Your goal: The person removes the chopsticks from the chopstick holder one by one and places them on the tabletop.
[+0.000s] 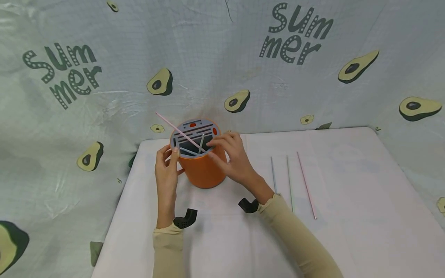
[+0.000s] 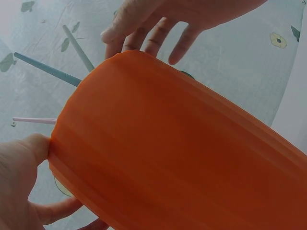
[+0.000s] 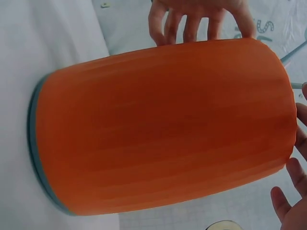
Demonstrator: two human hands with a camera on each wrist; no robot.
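An orange round container (image 1: pixel 205 173) with a grey slotted top (image 1: pixel 198 126) stands on the table, tilted or upright I cannot tell. My left hand (image 1: pixel 166 162) grips its left side, thumb at the rim and fingers around the wall. My right hand (image 1: pixel 233 156) is at the right rim, fingers loosely bent over the opening and thumb by the front edge; no straw shows clearly between them. A pink straw (image 1: pixel 175 128) slants out of the opening to the left. A pale green straw (image 2: pixel 79 49) and a blue straw (image 2: pixel 47 69) also stick out.
On the white table (image 1: pixel 347 231) right of the container lie a blue straw (image 1: pixel 273 172), a green straw (image 1: pixel 289 177) and a pink straw (image 1: pixel 306 183), side by side. An avocado-printed cloth (image 1: pixel 208 58) hangs close behind the table.
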